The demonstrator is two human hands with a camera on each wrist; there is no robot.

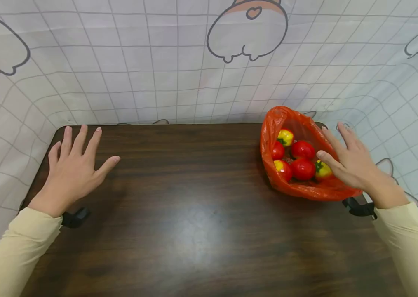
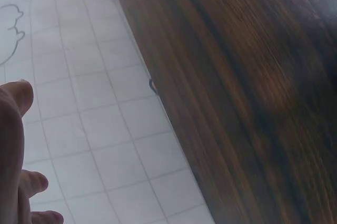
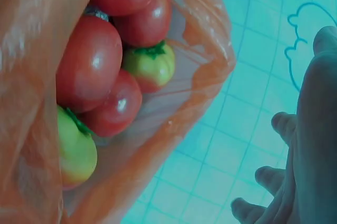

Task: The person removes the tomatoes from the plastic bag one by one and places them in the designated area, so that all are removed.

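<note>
On the right of the table stands an orange-red plastic bag (image 1: 276,119), its mouth wide open. Inside lie several red tomatoes (image 1: 303,169) and yellow-green fruits with green caps (image 3: 150,66), tomato-like in shape. My right hand (image 1: 355,163) hovers at the bag's right rim with fingers spread, holding nothing; whether it touches the plastic I cannot tell. In the right wrist view its fingers (image 3: 284,126) appear apart from the bag. Over the table's left end my left hand (image 1: 73,173) is spread flat, palm down, with nothing in it.
A dark wood-grain table (image 1: 179,198) lies under both hands. White grid-patterned cloth (image 1: 164,62) with cartoon outlines rises behind it and along both sides. Thin dark cords (image 1: 388,165) show by the right edge. Each wrist wears a black strap mount (image 1: 76,218).
</note>
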